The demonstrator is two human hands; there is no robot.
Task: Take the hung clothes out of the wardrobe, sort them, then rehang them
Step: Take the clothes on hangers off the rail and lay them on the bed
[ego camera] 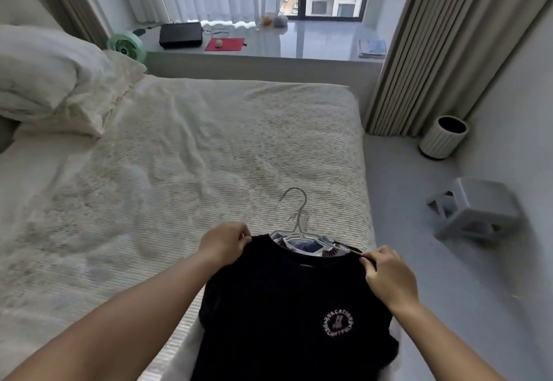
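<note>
A black t-shirt (278, 299) with a pink round logo lies on top of a small pile of hung clothes at the near right corner of the bed (179, 156). Metal hanger hooks (296, 213) stick out past its collar, and other garments (302, 246) show inside the neckline. My left hand (224, 241) pinches the shirt's left shoulder. My right hand (386, 276) pinches its right shoulder. The wardrobe is out of view.
White pillows (45, 81) lie at the bed's left. A window ledge (314, 42) behind the bed holds a green fan (127, 45), a black box and a red mat. On the grey floor to the right stand a white ribbed bin (443, 138) and a tipped grey stool (475, 210).
</note>
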